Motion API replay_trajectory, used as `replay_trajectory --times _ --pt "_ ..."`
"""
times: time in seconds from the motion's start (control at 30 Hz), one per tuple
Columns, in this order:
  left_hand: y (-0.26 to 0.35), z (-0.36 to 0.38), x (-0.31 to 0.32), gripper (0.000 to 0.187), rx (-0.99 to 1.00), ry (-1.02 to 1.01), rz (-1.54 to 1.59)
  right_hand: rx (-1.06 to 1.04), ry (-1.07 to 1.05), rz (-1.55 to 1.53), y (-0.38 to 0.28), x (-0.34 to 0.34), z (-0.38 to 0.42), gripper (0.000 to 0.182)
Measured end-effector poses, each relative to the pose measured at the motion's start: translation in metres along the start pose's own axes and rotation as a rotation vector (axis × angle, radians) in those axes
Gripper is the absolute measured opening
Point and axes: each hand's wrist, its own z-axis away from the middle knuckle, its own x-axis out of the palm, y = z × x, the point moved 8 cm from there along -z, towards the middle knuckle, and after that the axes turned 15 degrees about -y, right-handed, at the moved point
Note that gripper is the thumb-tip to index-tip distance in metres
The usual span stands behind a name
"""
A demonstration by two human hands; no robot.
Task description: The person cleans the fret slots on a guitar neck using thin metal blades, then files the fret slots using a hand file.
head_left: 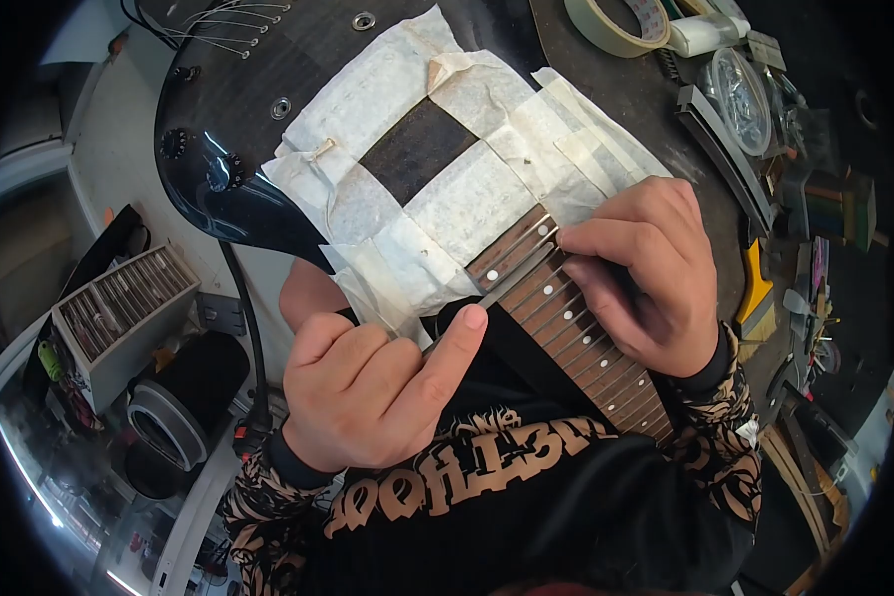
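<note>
A dark electric guitar body lies across the lap and bench, its top partly covered with whitish masking tape. Its brown fretboard, with metal frets and pale dot inlays, runs toward the lower right. A narrow metal file lies across the fretboard near the taped end, along a fret. My left hand is closed round the file's near end, index finger stretched along it. At the far end, my right hand pinches the file tip between thumb and fingers, close to the fretboard edge.
A tape roll sits at the top right of the dark bench. A metal bar and a yellow-handled brush lie right of the guitar. On the left are a slotted box and a black cylinder. Loose strings extend over the body.
</note>
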Motion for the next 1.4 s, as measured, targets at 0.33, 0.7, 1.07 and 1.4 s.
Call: replay_trajectory --times 0.33,0.7,1.07,1.4 --pt "0.003 -0.010 -0.002 0.058 0.000 -0.045 -0.077 0.010 0.029 -0.005 0.003 0.001 0.000 0.032" --pt "0.005 -0.004 -0.005 0.056 -0.033 -0.095 -0.055 0.008 0.065 -0.025 0.007 0.001 0.004 0.030" --pt "0.002 0.007 -0.009 0.061 -0.025 -0.084 0.010 0.023 0.109 -0.043 0.009 0.001 0.008 0.035" --pt "0.002 0.011 -0.009 0.054 -0.020 -0.084 0.055 0.045 0.128 -0.084 0.010 0.002 0.009 0.037"
